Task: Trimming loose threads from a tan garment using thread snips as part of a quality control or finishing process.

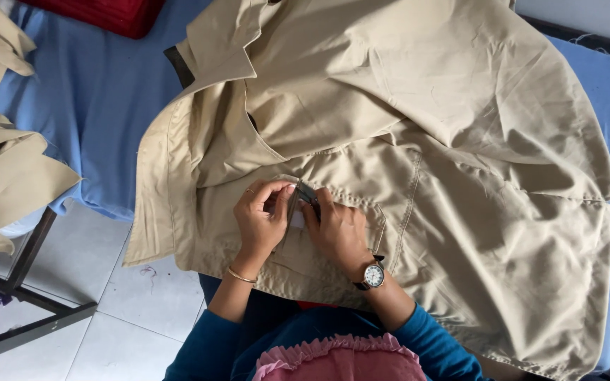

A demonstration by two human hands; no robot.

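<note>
step: trimming at the pocket seam of the khaki garment [404, 141], draped over lap and blue surface [93, 92] | left hand [261, 219] pinching fabric, right hand [337, 229] gripping small snips [307, 192] (I think) | next: probably tiny careful cuts

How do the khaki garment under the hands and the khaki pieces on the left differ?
The khaki garment is large, spread across the blue sheet and the person's lap; the khaki pieces are smaller and stacked. Left hand and right hand pinch the garment; the pieces lie untouched. Both share the same tan cloth.
</note>
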